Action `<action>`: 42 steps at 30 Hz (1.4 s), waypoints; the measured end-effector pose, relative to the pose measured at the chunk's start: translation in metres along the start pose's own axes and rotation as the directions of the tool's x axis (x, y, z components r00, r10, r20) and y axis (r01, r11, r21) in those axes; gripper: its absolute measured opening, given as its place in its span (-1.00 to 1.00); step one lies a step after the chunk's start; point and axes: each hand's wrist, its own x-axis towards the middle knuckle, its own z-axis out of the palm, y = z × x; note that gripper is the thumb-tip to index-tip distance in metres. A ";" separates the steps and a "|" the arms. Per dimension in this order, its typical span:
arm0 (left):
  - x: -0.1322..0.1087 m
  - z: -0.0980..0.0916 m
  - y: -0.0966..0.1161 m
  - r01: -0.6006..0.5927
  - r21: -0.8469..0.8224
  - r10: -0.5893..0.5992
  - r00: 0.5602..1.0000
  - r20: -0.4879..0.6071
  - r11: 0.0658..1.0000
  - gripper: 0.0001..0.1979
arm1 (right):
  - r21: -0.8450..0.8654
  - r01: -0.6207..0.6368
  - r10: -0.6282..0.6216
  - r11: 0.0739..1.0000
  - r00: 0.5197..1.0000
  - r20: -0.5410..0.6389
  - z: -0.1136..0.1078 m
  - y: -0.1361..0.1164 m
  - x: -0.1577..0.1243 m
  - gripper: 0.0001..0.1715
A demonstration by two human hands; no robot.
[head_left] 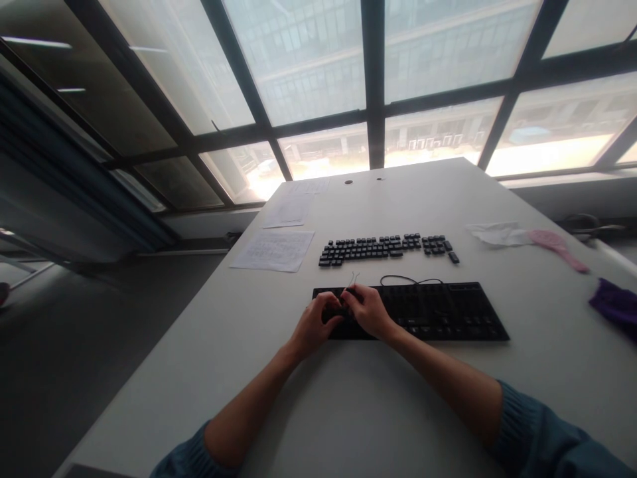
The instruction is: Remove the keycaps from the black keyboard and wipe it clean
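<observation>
A black keyboard [448, 309] lies on the white table, and many of its key places look bare. Over its left end my right hand [365, 309] is closed in a pinch on a wire keycap puller [355, 277], whose two thin prongs stick up past the fingers. My left hand [318, 318] is right beside it, fingers curled in against the right fingertips, thumb low over the keyboard's edge. What the left fingers pinch is hidden. Behind the keyboard, loose black keycaps [368, 248] sit in rows laid out like a keyboard.
Printed paper sheets [273, 251] lie at the left of the table [279, 411]. A black cable [398, 277] loops behind the keyboard. At the right are a white tissue or cloth [500, 234], a pink brush-like item [557, 247] and a purple cloth [614, 305]. Windows stand beyond.
</observation>
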 end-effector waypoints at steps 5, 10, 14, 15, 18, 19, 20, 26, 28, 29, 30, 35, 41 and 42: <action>0.002 -0.003 0.005 -0.159 0.135 0.154 0.987 0.048 0.978 -0.81 | 0.037 -0.046 0.047 0.998 0.999 -0.016 0.000 0.004 0.002 -0.67; 0.004 -0.002 0.008 -0.166 0.191 0.165 0.986 0.021 0.967 -0.83 | 0.114 -0.084 0.086 0.990 0.996 -0.008 0.000 0.008 0.003 -0.65; 0.004 0.000 0.012 -0.126 0.151 0.124 0.992 0.024 0.980 -0.83 | 0.118 -0.084 0.086 0.989 0.996 -0.009 0.001 0.009 0.004 -0.64; 0.004 0.000 0.012 -0.116 0.133 0.113 0.993 0.029 0.984 -0.83 | 0.127 -0.092 0.093 0.988 0.996 -0.003 0.001 0.009 0.004 -0.65; 0.004 0.001 0.012 -0.091 0.095 0.087 0.995 0.040 0.991 -0.84 | 0.171 -0.120 0.118 0.978 0.993 0.023 0.001 0.010 0.006 -0.67; 0.004 0.001 0.011 -0.084 0.090 0.081 0.996 0.043 0.992 -0.84 | 0.184 -0.129 0.125 0.974 0.992 0.030 0.001 0.011 0.007 -0.67; 0.004 0.002 0.010 -0.074 0.084 0.070 0.997 0.041 0.994 -0.84 | 0.194 -0.134 0.130 0.972 0.991 0.035 0.001 0.011 0.007 -0.67; 0.004 -0.003 0.006 0.025 -0.024 -0.027 0.994 -0.102 0.999 -0.89 | 0.204 -0.132 0.120 0.970 0.990 0.071 0.002 0.012 0.006 -0.68; 0.009 -0.010 0.006 -0.005 -0.039 -0.001 0.989 -0.149 0.999 -0.89 | 0.190 -0.140 0.133 0.972 0.990 0.048 0.002 0.012 0.006 -0.68; 0.013 -0.014 0.005 -0.017 -0.036 0.011 0.985 -0.172 0.999 -0.88 | 0.182 -0.140 0.135 0.973 0.990 0.042 0.002 0.012 0.006 -0.68; 0.019 -0.018 0.004 -0.023 -0.026 0.018 0.981 -0.192 0.999 -0.85 | 0.171 -0.135 0.131 0.976 0.991 0.038 0.003 0.012 0.006 -0.68; 0.068 -0.025 -0.015 -0.028 0.094 0.047 0.978 -0.203 0.995 -0.86 | 0.114 -0.100 0.097 0.989 0.995 0.028 0.003 0.012 0.006 -0.71; 0.126 -0.002 -0.041 -0.071 0.259 0.106 0.987 -0.124 0.963 -0.93 | 0.126 -0.109 0.106 0.986 0.994 0.024 0.002 0.010 0.006 -0.70; 0.132 0.001 -0.044 -0.079 0.283 0.113 0.988 -0.105 0.956 -0.93 | 0.133 -0.110 0.107 0.985 0.994 0.027 0.002 0.010 0.007 -0.71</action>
